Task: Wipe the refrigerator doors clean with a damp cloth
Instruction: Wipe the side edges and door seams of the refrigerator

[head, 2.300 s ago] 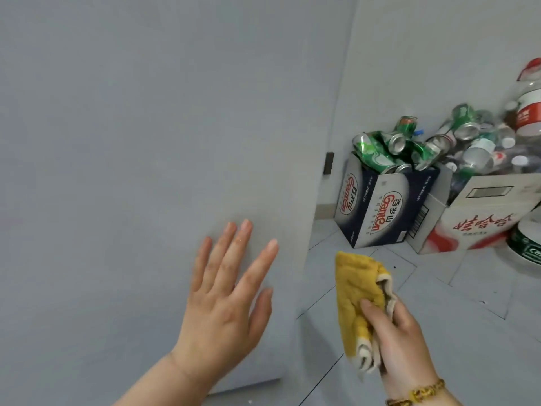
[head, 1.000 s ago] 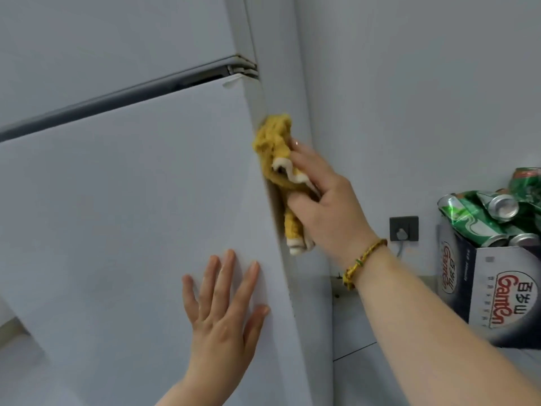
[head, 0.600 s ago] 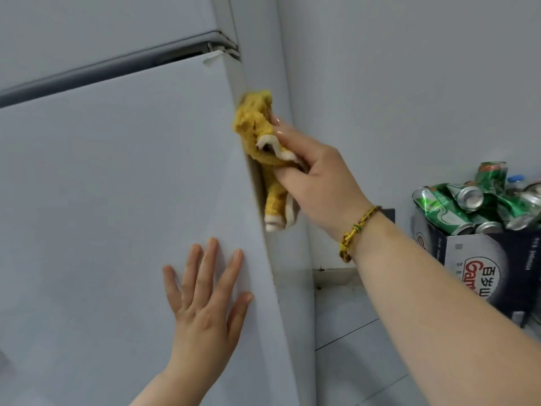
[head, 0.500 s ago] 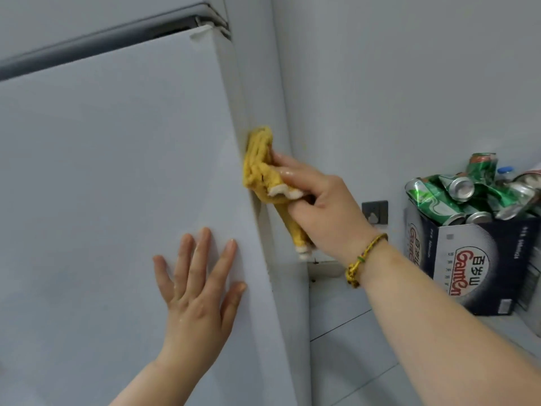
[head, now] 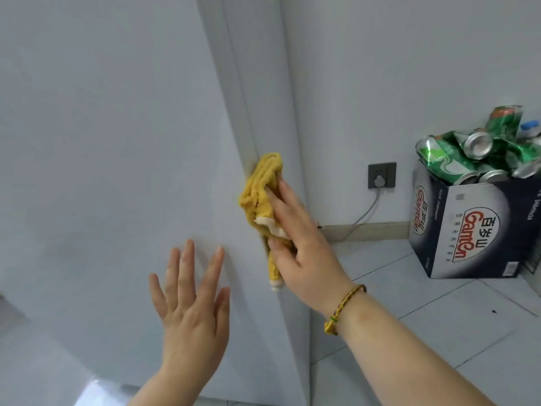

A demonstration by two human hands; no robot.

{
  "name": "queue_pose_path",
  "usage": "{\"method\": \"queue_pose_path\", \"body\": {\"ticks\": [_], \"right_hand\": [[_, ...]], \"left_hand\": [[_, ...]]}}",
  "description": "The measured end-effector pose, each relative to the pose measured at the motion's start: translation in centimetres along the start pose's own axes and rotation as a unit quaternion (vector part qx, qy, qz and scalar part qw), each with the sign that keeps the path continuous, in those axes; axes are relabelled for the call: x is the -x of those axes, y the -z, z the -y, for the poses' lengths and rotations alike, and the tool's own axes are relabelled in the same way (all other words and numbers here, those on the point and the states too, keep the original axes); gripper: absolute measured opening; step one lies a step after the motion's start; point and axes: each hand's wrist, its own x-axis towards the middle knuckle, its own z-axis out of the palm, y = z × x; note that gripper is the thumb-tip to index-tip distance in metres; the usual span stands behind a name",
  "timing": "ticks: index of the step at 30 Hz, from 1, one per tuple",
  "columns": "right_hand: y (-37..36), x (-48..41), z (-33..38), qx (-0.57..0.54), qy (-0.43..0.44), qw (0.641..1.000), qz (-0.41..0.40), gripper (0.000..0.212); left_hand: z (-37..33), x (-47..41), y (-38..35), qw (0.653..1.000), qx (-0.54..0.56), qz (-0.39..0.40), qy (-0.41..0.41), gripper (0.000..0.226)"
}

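Since half a second ago our right hand (head: 301, 247) has slid the crumpled yellow terry cloth (head: 260, 197) lower along the right-hand edge of the pale grey refrigerator door (head: 117, 171), and the seam between the doors has passed out of view above. Our fingers (head: 281, 200) lie along the cloth with the thumb tucked round it, holding it against that edge; a white-trimmed tail hangs below the palm. Our left hand (head: 193, 303) rests flat on the door face, fingers spread wide and holding nothing.

We judge the main risk to be the bunched cloth: only a narrow fold seems to meet the edge, so a stroke may skip patches, and the loose tail could work free of the thumb. If the left hand eases off, the sideways push might nudge the door.

The door is smooth and matt. Beyond it a white wall (head: 409, 68) carries a dark wall socket (head: 381, 175), and a navy cardboard box (head: 468, 230) heaped with crushed green cans (head: 456, 156) stands on the pale tiled floor (head: 424, 317).
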Motion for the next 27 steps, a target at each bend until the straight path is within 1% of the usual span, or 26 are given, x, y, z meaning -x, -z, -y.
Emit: {"method": "queue_pose_path", "body": {"ticks": [1,3,5,7,9,10,12,14,16,17,18,20,21,22,23,24,25,26,27], "right_hand": [[-1.1,1.9,-1.5,0.029,-0.001,1.0,-0.002,0.062],[-3.2,6.2,-4.6,0.071,-0.037,0.997,0.004,0.063],[-4.4,9.6,-6.4,0.074,-0.084,0.993,0.031,0.067],[-4.2,10.7,-6.7,0.065,-0.126,0.988,0.064,0.062],[-3.1,9.3,-5.8,0.057,-0.127,0.988,0.066,0.063],[-2.6,8.0,-4.8,0.056,-0.116,0.99,0.049,0.064],[-2.2,5.3,-2.8,0.082,-0.047,0.996,-0.01,0.063],[-2.6,3.8,-1.9,0.113,0.013,0.992,-0.051,0.063],[-3.5,4.7,-2.6,0.133,0.035,0.989,-0.058,0.066],[-4.2,6.5,-3.6,0.14,0.026,0.989,-0.051,0.069],[-5.0,8.8,-4.8,0.151,0.002,0.988,-0.035,0.072],[-6.3,14.8,-7.3,0.165,-0.062,0.984,0.021,0.079],[-6.6,17.2,-8.2,0.146,-0.101,0.983,0.056,0.078],[-6.6,19.3,-9.0,0.11,-0.161,0.976,0.097,0.075],[-6.3,20.3,-9.2,0.066,-0.225,0.961,0.145,0.07],[-5.8,21.1,-9.3,0.014,-0.275,0.947,0.163,0.065],[-5.2,21.2,-9.2,-0.044,-0.321,0.935,0.146,0.06],[-4.7,21.3,-9.1,-0.097,-0.363,0.921,0.106,0.052],[-4.2,21.3,-9.2,-0.149,-0.411,0.898,0.052,0.04]], "left_hand": [[0.3,0.9,-0.3,1.0,-0.011,0.018,0.002,0.046],[0.7,2.0,-1.0,0.999,-0.026,0.041,-0.005,0.047],[0.8,2.4,-1.5,0.998,-0.027,0.05,-0.011,0.048],[0.8,2.3,-1.5,0.998,-0.031,0.056,-0.006,0.049],[0.9,2.2,-1.5,0.997,-0.035,0.061,-0.009,0.049],[0.9,2.3,-1.5,0.997,-0.032,0.063,-0.008,0.049],[0.9,2.4,-1.4,0.998,-0.02,0.064,-0.004,0.05],[0.8,2.4,-1.3,0.998,0.0,0.066,0.001,0.058],[0.6,2.3,-1.1,0.997,0.02,0.069,0.008,0.062],[0.5,2.6,-1.1,0.997,0.028,0.076,0.012,0.06],[0.4,3.0,-1.1,0.996,0.036,0.08,0.011,0.058],[-0.4,4.7,-1.4,0.994,0.059,0.093,-0.009,0.053],[-0.7,5.7,-1.7,0.992,0.071,0.1,-0.021,0.051],[-1.0,7.0,-2.1,0.99,0.082,0.113,-0.024,0.051],[-1.1,8.0,-2.5,0.988,0.088,0.127,-0.023,0.054],[-1.3,8.9,-2.9,0.985,0.091,0.144,-0.017,0.06],[-1.2,9.4,-3.2,0.984,0.088,0.154,-0.012,0.066],[-1.1,9.7,-3.4,0.983,0.081,0.163,-0.007,0.069],[-1.1,9.9,-3.7,0.982,0.073,0.172,-0.004,0.069]]}}
